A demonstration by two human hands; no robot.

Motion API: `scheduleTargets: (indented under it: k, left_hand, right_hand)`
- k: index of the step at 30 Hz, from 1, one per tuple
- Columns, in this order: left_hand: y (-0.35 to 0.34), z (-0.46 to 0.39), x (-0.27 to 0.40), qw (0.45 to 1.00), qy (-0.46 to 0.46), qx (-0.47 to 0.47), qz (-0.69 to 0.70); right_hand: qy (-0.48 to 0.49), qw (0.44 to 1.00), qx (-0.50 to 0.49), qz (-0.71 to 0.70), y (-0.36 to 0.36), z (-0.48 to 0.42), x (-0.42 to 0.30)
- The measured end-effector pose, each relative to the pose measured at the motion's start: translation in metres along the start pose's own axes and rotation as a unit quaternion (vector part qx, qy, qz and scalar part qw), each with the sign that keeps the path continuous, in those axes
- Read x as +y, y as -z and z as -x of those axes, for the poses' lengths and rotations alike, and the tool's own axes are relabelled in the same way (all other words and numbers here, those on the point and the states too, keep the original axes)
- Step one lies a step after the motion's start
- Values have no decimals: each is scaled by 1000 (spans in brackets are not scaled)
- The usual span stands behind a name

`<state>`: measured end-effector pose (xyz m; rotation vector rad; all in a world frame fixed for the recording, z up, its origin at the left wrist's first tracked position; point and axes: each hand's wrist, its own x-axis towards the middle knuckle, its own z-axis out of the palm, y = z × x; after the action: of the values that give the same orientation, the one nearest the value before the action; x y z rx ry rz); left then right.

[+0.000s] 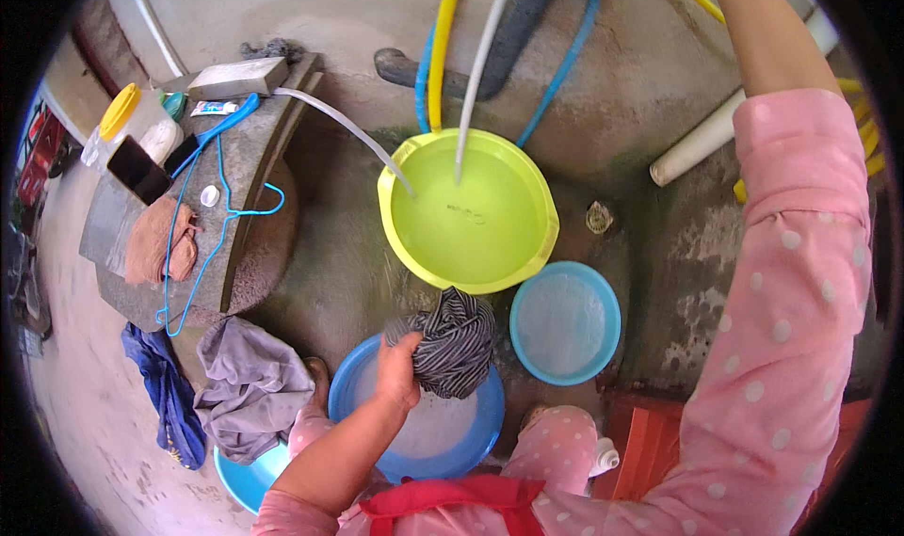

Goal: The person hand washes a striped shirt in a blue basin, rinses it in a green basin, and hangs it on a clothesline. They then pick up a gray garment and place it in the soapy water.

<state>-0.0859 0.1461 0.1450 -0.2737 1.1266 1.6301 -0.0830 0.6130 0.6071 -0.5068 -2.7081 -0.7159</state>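
Bunched in my left hand (401, 370) is a dark striped cloth (452, 352), held above a blue basin (487, 423) of cloudy water. Just beyond it stands a yellow-green basin (547, 254) full of water, with a grey hose (477, 70) and a pale tube (346, 123) both reaching into it. A smaller light blue basin (613, 345), also holding cloudy water, sits to the right. My right arm stretches up past the top edge of the view, so the right hand itself is out of sight.
On the stone slab (247, 155) at left lie blue hangers (229, 215), a phone (139, 170), a brown cloth (159, 243) and a toothpaste tube (214, 108). Grey fabric (254, 388) drapes over another blue basin (247, 476). A white pipe (696, 144) slants at right, near a drain cover (599, 218).
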Motion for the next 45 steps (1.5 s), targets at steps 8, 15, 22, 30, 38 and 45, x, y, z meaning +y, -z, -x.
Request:
scheduleTargets:
  k: [8, 15, 22, 30, 38, 45]
  left_hand:
    - [33, 6, -6, 1000, 12, 20, -21]
    - [32, 9, 7, 999, 13, 11, -28]
    - [36, 9, 1, 998, 20, 28, -57]
    - [30, 13, -8, 998, 8, 8, -56]
    - [32, 17, -4, 997, 4, -14, -72]
    - [44, 16, 1, 998, 4, 2, -63]
  right_hand:
    - [-268, 909, 114, -298, -204, 293, -79]
    - [-846, 304, -220, -378, -344, 788, -370]
    - [-824, -77, 98, -553, -376, 733, -450]
    - [-863, 50, 220, -452, -325, 628, -314]
    - [-856, 76, 220, -461, -345, 633, -279]
    - [-846, 23, 271, -459, -360, 636, -330]
